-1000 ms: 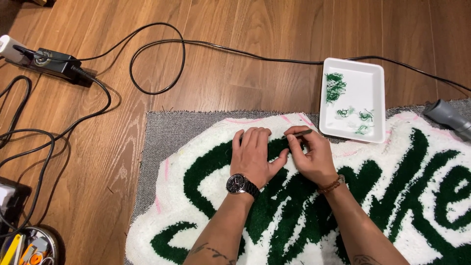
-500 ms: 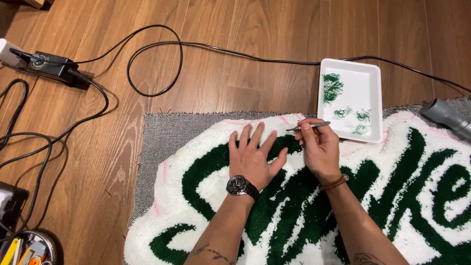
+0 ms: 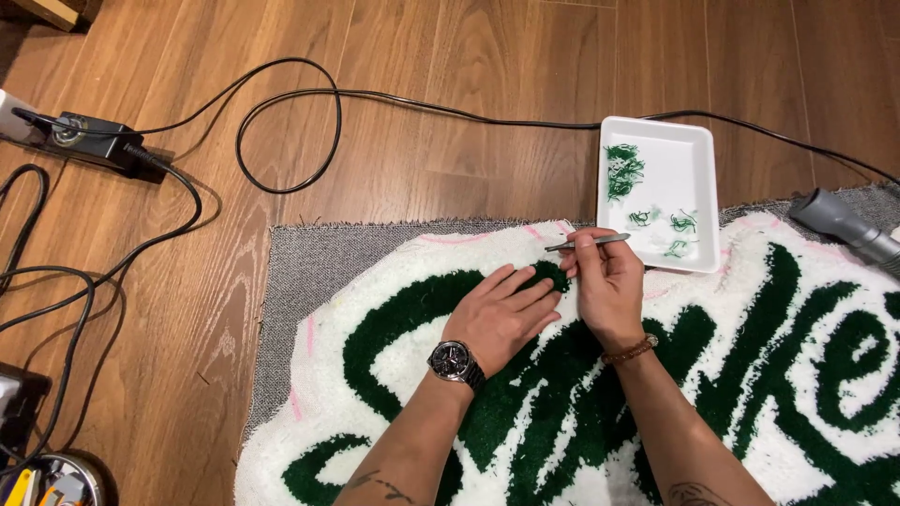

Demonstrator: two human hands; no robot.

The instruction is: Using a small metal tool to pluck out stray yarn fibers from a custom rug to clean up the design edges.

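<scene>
Two hands over one rug, white pile with dark green lettering, lying on a grey backing cloth on a wood floor. One pair of tweezers, one white tray, one watch, one bead bracelet.

Left hand flat on the rug, palm down, fingers straight and close together, pointing up and right onto a green stroke; holding nothing, only pressing the pile. Watch on that wrist, dark face and dark band.

Right hand just beside the left, fingertips nearly meeting it, closed in a pinch around the tweezers. Thin, silver, lying almost level across the top of the fingers, pointed end sticking out leftward past the thumb, above the white edge of the rug. Whether the tips hold any fibre: cannot tell, too small. Bracelet brown, on that wrist.

Tray rectangular, shallow, on the floor and overlapping the rug's upper edge, just right of the tweezer hand. Inside: one larger clump of green yarn scraps near the top left corner, about three smaller tufts lower down.

Elsewhere: black cables looping across the floor, one black adapter far left, one grey hose nozzle at the right edge, resting on the rug.
</scene>
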